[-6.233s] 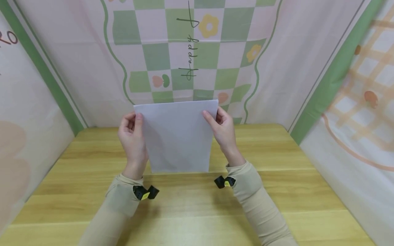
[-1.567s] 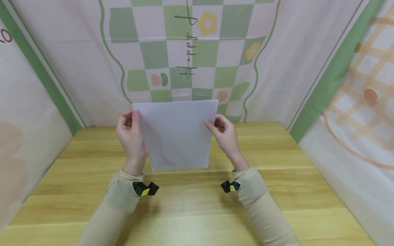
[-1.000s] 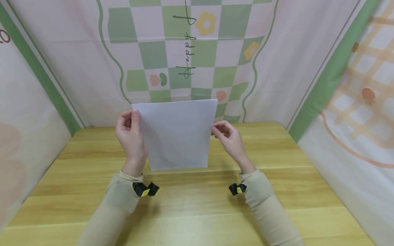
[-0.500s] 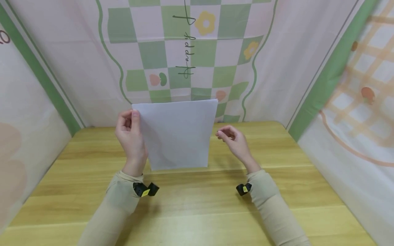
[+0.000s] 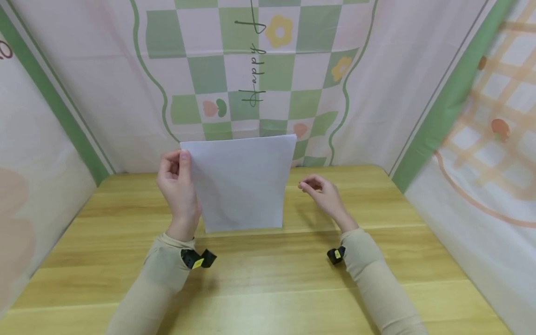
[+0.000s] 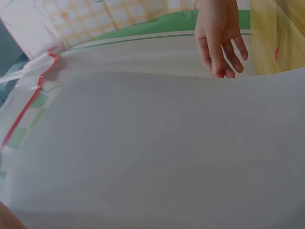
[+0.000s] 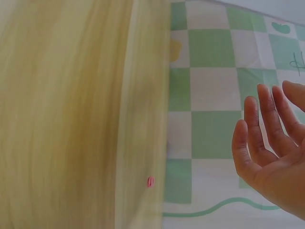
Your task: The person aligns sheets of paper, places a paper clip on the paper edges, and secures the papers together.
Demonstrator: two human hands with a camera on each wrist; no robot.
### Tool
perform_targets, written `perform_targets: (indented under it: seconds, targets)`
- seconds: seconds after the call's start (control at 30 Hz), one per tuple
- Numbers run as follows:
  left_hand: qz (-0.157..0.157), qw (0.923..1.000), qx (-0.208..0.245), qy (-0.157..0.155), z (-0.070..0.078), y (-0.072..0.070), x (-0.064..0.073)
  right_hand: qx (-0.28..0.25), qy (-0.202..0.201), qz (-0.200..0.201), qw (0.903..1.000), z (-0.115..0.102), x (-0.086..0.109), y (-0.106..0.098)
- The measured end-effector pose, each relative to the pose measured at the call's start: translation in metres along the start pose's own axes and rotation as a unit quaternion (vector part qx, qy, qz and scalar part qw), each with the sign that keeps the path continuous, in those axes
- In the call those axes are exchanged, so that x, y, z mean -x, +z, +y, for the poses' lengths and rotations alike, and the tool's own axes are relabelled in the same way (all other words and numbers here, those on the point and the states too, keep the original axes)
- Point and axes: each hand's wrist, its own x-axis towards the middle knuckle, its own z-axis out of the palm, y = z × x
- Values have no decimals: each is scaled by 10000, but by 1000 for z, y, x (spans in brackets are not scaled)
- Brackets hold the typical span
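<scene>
My left hand pinches a white sheet of paper near its upper left corner, thumb on the near face. The paper stands upright over the table and fills most of the left wrist view. To its right, apart from the paper's edge, is my right hand. Its fingers are loosely curved, and the right wrist view shows nothing between them. A small red looped piece, like a paper clip, shows against the wood in both wrist views. The paper hides that spot from the head view.
The pale wooden table spans the area below both hands. A checked green and white cloth hangs behind it, with more printed cloth along the sides. Both forearms carry small black wrist cameras.
My right hand has let go of the paper's right edge and moved right and slightly down. The left hand and the paper have stayed nearly in place.
</scene>
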Motion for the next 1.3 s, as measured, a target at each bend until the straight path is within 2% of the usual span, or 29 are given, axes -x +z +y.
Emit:
perform_targets:
  seconds: [0.17,0.27,0.77,0.93,1.3]
  targets:
    - [-12,10000,36,9,0,1,1,515,71,6,9986,8,0,-2]
    - [-13,10000,64,12,1,1,1,651,160,-18,9977,13,-1,-4]
    - [-74,10000,7,10,1,1,1,1040,531,-179,9930,32,-6,-11]
    - [-126,9999,-20,-8,0,1,1,950,744,-322,9922,37,-7,-15]
    - [-108,9999,-28,-40,-1,0,1,1265,736,-571,9876,44,-8,-19]
